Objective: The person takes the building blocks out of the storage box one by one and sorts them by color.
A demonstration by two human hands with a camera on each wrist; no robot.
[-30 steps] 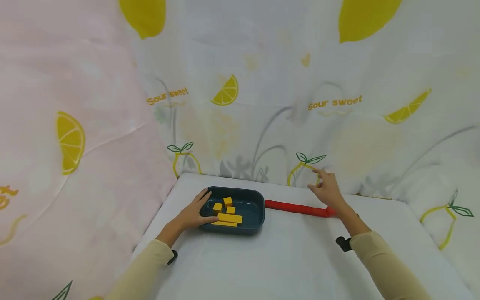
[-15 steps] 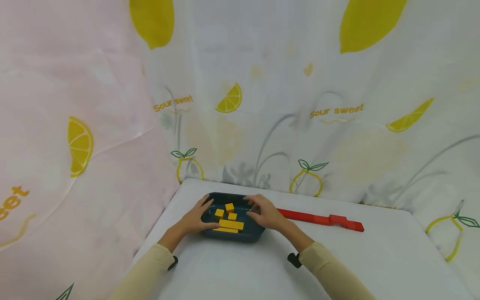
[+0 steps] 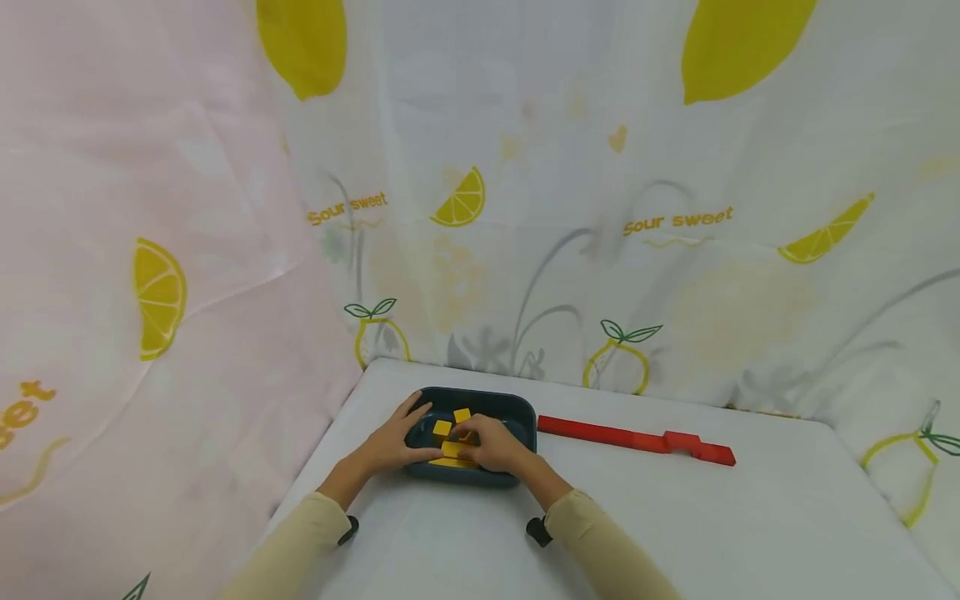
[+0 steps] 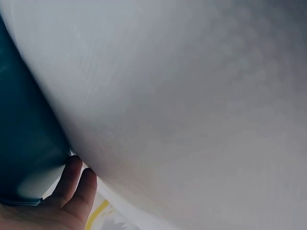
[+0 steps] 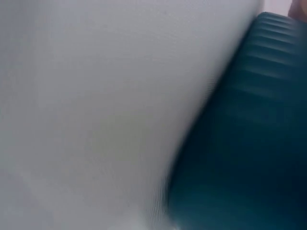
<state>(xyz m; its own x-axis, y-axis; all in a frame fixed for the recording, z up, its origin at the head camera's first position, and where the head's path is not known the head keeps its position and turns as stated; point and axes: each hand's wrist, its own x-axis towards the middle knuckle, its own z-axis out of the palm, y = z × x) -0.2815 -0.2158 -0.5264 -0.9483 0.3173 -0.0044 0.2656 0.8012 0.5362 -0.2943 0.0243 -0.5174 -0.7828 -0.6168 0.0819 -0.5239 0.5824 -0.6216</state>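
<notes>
A dark blue tray (image 3: 529,417) holds several yellow blocks, among them two small cubes (image 3: 442,429) at the back and a long block (image 3: 452,450) near its front wall. My left hand (image 3: 388,443) grips the tray's left end, thumb over the front rim; in the left wrist view two fingers (image 4: 81,194) lie along the outer wall. Inside the tray, my right hand (image 3: 495,446) has thumb and fingers around another small yellow cube, which they mostly hide. Contact with that cube is unclear. The right wrist view shows chiefly the tray's outer wall (image 5: 240,143), blurred.
Right of the tray, a row of red blocks (image 3: 600,432) lies end to end on the white table (image 3: 675,533), with a raised arch-shaped piece (image 3: 681,440) near its right end. A lemon-printed cloth (image 3: 525,250) hangs behind and at the left.
My right hand has come left from the right end of the red row, over the tray's right side, down to the yellow blocks. My left hand stays at the tray.
</notes>
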